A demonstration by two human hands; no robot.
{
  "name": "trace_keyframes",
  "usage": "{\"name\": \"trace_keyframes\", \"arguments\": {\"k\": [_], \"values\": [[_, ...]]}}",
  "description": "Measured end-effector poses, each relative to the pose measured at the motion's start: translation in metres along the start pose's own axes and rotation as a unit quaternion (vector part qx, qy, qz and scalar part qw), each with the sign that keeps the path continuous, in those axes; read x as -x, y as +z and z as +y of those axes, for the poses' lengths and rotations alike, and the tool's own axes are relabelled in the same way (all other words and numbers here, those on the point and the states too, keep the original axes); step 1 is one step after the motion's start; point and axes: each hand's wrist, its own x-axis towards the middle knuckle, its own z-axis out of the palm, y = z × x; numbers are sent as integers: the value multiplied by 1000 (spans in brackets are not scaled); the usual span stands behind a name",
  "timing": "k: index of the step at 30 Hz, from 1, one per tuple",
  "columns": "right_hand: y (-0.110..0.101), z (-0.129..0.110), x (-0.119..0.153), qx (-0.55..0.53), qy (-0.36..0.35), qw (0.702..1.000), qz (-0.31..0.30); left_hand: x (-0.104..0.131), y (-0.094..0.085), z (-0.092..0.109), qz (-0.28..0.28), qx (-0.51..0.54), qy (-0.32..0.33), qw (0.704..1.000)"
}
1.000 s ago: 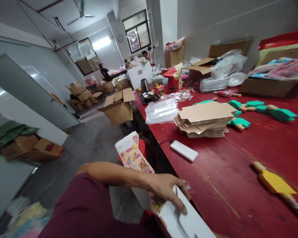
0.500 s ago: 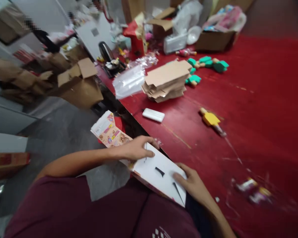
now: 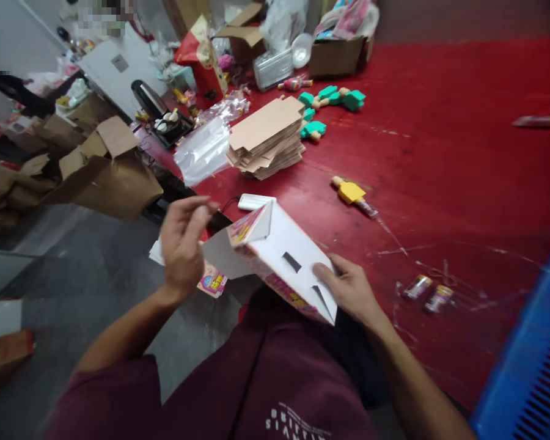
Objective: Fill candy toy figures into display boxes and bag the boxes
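Observation:
A white-faced printed box (image 3: 286,269) with two dark slots is held at the table's near edge, its left end flap hanging out. My right hand (image 3: 348,287) grips the box's right end, thumb on the white face. My left hand (image 3: 183,244) is raised just left of the box, apart from it, fingers curled and slightly blurred; whether they hold anything is hidden. Below it a printed card piece (image 3: 213,282) shows beside the flap. Beyond the box lies a small white device (image 3: 255,201) on the red table (image 3: 440,183).
A stack of flat brown cartons (image 3: 268,134), green pieces (image 3: 355,99), a yellow piece (image 3: 351,191) and two small wrapped cylinders (image 3: 417,286) lie on the table. A blue crate (image 3: 527,342) is at the right. An open carton (image 3: 114,177) stands on the left.
My left hand has let go of the box and moved left and up. The box's left end is now lifted with its flap folded out. The view has shifted right, bringing the blue crate in.

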Motion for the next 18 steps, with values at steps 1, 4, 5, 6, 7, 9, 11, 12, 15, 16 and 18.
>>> {"name": "trace_keyframes", "arguments": {"k": [1, 4, 5, 6, 7, 9, 11, 12, 15, 16, 18], "values": [[-4, -3, -1, -10, -8, 999, 33, 9, -2, 1, 35, 5, 27, 999], [-5, -15, -3, -25, -41, 995, 88, 39, 4, -3, -102, 70, -81, 989], [-2, -18, -4, -25, -53, 994, 96, 48, 9, -5, -180, 95, -137, 970], [3, -21, -4, -22, -64, 992, 102, 56, 15, -7, -239, 109, -182, 948], [9, -22, -4, -18, -73, 991, 109, 62, 21, -8, -263, 115, -208, 935], [22, -22, -3, -4, -85, 989, 125, 69, 33, -10, -243, 103, -228, 937], [31, -19, -2, 17, -92, 986, 138, 72, 40, -12, -205, 84, -237, 946], [33, -17, -1, 28, -93, 985, 141, 72, 41, -13, -192, 81, -240, 948], [29, -14, 0, 70, -88, 986, 124, 71, 40, -18, -182, 97, -241, 948], [26, -14, 1, 84, -90, 987, 106, 70, 39, -20, -183, 104, -238, 948], [18, -16, 1, 100, -105, 988, 48, 70, 38, -21, -195, 108, -229, 947]]}}
